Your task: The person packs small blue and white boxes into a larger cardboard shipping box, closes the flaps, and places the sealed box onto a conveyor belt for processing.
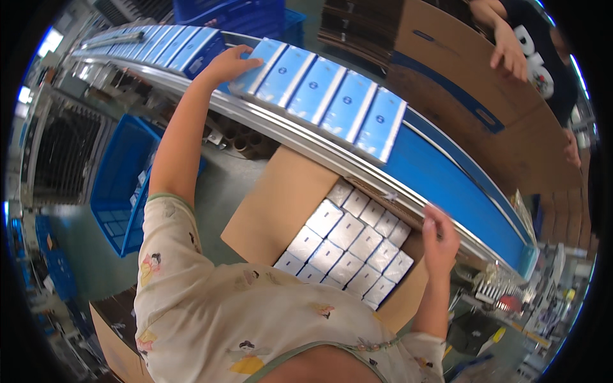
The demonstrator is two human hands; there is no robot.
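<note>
A row of several light-blue and white boxes [316, 84] lies side by side on the conveyor's blue belt [431, 169]. Against the row's left end rests my left hand [228, 65], its fingers apart and thumb toward the first box. My right hand [440, 237] hovers by the conveyor's near rail, right of the row; its fingers are loosely bent, slightly blurred, and hold nothing. Below the rail stands an open cardboard carton [274, 198], packed with rows of white, film-wrapped boxes [348, 230] standing on end.
More blue boxes [166, 46] line the belt at the far left. A blue plastic crate [121, 185] stands on the floor at left. Across the conveyor, another person's hand [509, 52] is above a large cardboard carton [460, 57]. Further blue crates [230, 16] stand behind the belt.
</note>
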